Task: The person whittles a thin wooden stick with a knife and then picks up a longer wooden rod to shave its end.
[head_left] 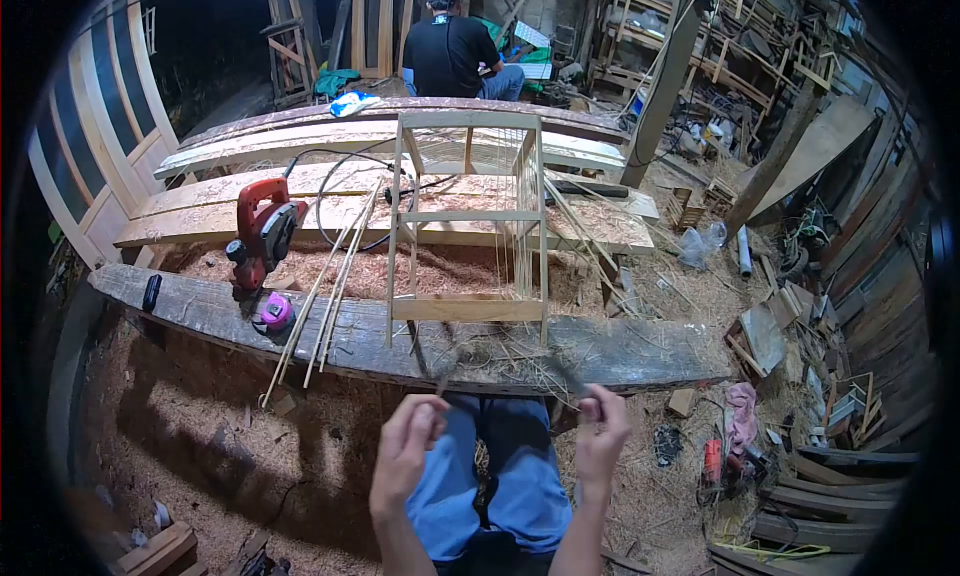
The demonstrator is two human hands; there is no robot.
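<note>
Evidently, left hand (408, 441) and right hand (603, 431) each grip a thin item, too blurred to identify; wooden frame (468, 310) stands upright on the table (650, 354); plastic bag's (702, 240) contents indistinct.

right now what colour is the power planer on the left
The power planer is mostly red, seen best in the head view.

The surface (660, 351) is rough, weathered, matt wood; the planks (385, 233) behind are paler, sawn wood strewn with curled shavings. The frame (470, 309) is pale, bare wood. The red planer (262, 211) has a hard, slightly shiny casing. The pink rag (741, 414) is crumpled cloth; the jeans (530, 491) are matt denim.
</note>
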